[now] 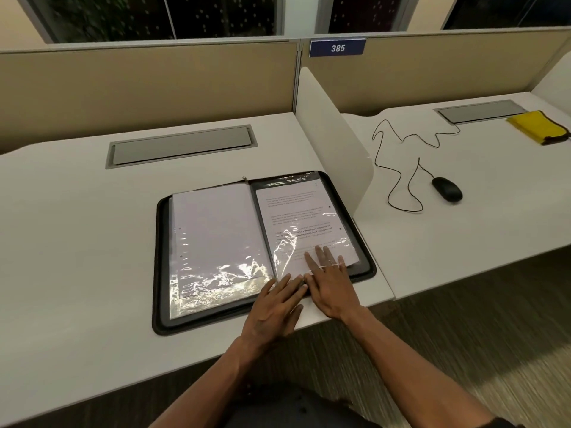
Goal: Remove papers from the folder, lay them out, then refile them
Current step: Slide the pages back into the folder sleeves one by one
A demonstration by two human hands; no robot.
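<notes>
- Lying open on the white surface, the black zip folder sat near the front edge, both halves showing papers in clear plastic sleeves.
- The left hand rested flat at the folder's lower middle, fingers straight and together, holding nothing; it seemed to pin the spine area so the folder would not slide.
- The right hand had straight fingers reaching into the bottom of the right sleeve, lying on the printed sheet, likely to work it free; its grip was not closed on anything.
- The left-side sleeve held a blank-looking sheet, untouched.
- No papers lay outside the folder, so removal appeared to be just starting.
- A wired mouse and yellow cloth sat beyond the divider, well apart.
</notes>
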